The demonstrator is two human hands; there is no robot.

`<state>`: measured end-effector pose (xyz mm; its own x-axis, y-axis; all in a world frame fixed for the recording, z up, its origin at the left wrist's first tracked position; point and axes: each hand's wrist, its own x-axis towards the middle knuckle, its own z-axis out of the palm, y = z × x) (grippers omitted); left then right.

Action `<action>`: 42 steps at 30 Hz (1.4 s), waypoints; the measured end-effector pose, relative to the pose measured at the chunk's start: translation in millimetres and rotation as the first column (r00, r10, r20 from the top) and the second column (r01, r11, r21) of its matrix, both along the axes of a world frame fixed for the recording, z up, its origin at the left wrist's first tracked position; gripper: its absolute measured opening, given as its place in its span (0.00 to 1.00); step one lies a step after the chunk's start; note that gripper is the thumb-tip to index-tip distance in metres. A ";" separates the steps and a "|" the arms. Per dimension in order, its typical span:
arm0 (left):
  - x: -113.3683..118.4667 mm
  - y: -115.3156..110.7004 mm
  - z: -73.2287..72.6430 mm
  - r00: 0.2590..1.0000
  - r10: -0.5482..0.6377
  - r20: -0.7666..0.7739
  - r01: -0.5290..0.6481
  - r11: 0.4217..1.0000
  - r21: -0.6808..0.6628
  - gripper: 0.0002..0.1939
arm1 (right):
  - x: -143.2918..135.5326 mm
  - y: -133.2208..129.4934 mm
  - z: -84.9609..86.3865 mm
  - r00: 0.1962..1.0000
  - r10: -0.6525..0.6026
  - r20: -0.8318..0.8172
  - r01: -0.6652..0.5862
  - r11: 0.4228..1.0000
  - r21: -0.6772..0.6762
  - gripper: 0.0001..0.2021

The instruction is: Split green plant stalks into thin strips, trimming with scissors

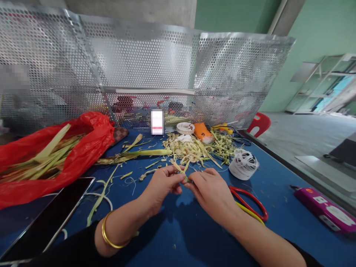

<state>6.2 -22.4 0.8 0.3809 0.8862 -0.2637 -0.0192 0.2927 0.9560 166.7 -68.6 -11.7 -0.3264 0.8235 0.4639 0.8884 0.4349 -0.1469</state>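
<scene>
Across twelve o'clock, a perforated sheet-metal screen [155, 55] with a shiny, silvery, dented surface. At one o'clock, a green wall [236, 18], smooth and matt. At nine, a thin, crinkled, glossy plastic bag [93, 126]. At eight, a tablet [47, 226] with a glossy black face and metallic-looking edge. Between seven and eight, a polished gold-coloured metal bangle [105, 231]. At six, the held plant strip [183, 171], fibrous and matt. At four, a purple device [324, 209] in shiny plastic. Beneath everything, a smooth, blue desk [274, 170], low in sheen.
</scene>
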 end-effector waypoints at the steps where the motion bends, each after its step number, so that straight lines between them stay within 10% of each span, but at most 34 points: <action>1: 0.5 0.2 -1.7 1.000 -0.007 -0.015 0.007 0.999 0.035 0.17 | -1.2 -0.9 -0.1 1.000 0.000 -0.014 0.000 1.000 -0.019 0.12; 11: 4.5 1.3 -11.4 0.995 -0.008 -0.104 0.031 0.977 0.213 0.09 | -15.1 -12.0 -1.4 0.894 -0.020 -0.447 -0.088 0.972 -0.220 0.13; 15: 1.7 4.6 -10.8 1.000 0.005 0.026 -0.007 0.997 0.083 0.11 | -16.3 -1.1 -8.2 0.584 -0.246 -0.773 -0.205 0.877 -0.435 0.16; 19: 1.1 -0.2 -9.3 0.994 -0.098 0.056 0.097 0.995 0.020 0.13 | -13.6 6.4 -6.1 0.297 -0.274 -0.915 -0.226 0.911 -0.346 0.11; 36: 2.5 -9.9 -4.2 0.905 -0.310 -0.291 0.370 0.912 0.177 0.14 | 0.6 8.1 0.1 0.624 -0.167 -0.763 -0.161 0.928 -0.335 0.05; 42: 3.4 -15.2 3.6 0.913 -0.301 -0.274 0.363 0.907 0.215 0.22 | -5.4 -5.5 2.6 0.651 -0.002 -0.759 -0.116 0.988 -0.102 0.08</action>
<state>9.6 -37.6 4.5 0.6214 0.7667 -0.1613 0.2644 -0.0113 0.9644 161.2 -74.0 -9.1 0.0399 0.8861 0.4618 0.4173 0.4052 -0.8134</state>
